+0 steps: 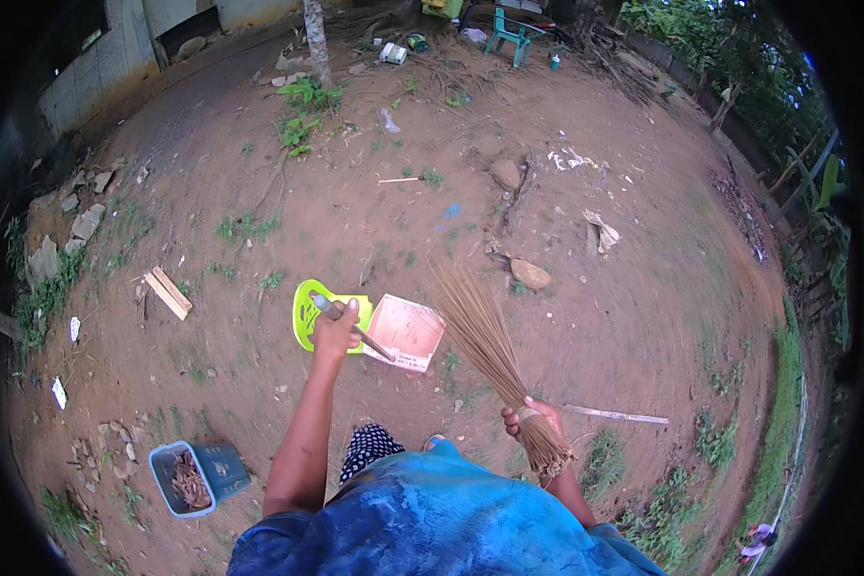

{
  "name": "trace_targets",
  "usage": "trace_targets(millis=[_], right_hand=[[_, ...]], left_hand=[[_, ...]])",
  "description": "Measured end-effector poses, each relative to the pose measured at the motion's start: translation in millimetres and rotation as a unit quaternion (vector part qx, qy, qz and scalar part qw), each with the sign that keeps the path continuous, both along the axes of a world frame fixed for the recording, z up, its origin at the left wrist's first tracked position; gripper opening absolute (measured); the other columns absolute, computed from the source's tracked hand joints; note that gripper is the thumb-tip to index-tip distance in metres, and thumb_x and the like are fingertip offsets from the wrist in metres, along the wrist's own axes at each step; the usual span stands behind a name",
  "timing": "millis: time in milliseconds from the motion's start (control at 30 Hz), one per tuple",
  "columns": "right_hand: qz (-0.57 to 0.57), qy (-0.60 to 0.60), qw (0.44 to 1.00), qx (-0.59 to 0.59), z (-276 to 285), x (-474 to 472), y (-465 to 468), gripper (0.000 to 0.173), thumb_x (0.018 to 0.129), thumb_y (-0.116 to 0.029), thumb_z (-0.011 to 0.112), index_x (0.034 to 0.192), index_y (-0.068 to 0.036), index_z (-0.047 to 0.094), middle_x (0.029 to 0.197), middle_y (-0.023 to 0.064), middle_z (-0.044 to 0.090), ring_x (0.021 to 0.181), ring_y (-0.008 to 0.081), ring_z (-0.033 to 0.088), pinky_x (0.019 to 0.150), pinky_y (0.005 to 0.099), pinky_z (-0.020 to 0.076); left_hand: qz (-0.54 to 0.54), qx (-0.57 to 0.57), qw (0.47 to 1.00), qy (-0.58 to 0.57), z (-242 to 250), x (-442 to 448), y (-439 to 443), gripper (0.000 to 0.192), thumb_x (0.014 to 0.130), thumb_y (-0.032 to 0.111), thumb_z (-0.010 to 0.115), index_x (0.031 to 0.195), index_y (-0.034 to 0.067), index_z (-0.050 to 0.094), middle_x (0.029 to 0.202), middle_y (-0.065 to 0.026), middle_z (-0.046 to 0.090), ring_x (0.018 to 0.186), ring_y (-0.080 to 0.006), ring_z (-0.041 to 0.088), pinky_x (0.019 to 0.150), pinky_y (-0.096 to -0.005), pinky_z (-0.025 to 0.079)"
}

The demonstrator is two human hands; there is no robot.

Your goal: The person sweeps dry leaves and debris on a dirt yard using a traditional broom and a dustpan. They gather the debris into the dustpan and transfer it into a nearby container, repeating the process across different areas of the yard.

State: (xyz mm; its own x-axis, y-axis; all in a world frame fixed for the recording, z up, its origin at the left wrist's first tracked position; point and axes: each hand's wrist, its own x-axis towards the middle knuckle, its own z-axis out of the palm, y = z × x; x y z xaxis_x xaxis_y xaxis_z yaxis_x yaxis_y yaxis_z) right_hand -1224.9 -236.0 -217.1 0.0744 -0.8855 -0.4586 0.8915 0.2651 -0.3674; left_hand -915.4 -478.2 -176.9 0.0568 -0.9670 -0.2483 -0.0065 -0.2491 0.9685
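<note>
My left hand (336, 330) is wrapped around the stick handle (374, 345) of a pink plastic dustpan (405, 327). The pan bears handwriting along its near edge, and no heap of litter shows in it. Just left of the pan, partly behind my hand, is a lime-green plastic piece (304, 317) with cut-out slots. In my right hand (540, 420) is a stick broom (484, 327) of thin brown ribs, gripped at its bound end. Its bristles fan out forward and leftward, their tips close to the pan's right side.
A blue plastic bin (223, 471) holding dry leaves is at lower left. Split wood pieces (167, 293), a stone (530, 273), a crumpled scrap (602, 230) and a thin stick (614, 414) lie on the dirt. A green plastic chair (511, 37) and tree trunk (317, 43) stand farther off.
</note>
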Motion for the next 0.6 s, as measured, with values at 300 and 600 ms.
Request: trace_targets(millis=[300,600], right_hand=[[0.051,-0.041,0.997,0.033,-17.5,-63.6,-118.3,0.045,0.084,-0.02,0.055,0.117,0.005,0.039,0.087,0.016,0.051,0.07,0.019,0.053,0.059,0.0305,0.0472],[0.105,0.002,0.992,0.074,-16.2,-127.2,-251.2,0.046,0.084,-0.025,0.054,0.114,0.006,0.038,0.089,0.0151,0.047,0.071,0.0184,0.051,0.059,0.0298,0.0466]], left_hand=[[0.088,0.001,0.996,-0.009,-8.9,-26.8,-105.8,0.04,0.084,0.039,0.064,0.07,0.003,0.053,0.062,-0.0034,0.053,0.04,-0.0105,0.051,0.036,-0.0221,0.042],[0.096,0.015,0.987,-0.131,-30.4,-52.4,-264.1,0.047,0.08,0.045,0.066,0.076,-0.001,0.058,0.065,-0.0115,0.058,0.049,-0.0205,0.058,0.046,-0.0339,0.046]])
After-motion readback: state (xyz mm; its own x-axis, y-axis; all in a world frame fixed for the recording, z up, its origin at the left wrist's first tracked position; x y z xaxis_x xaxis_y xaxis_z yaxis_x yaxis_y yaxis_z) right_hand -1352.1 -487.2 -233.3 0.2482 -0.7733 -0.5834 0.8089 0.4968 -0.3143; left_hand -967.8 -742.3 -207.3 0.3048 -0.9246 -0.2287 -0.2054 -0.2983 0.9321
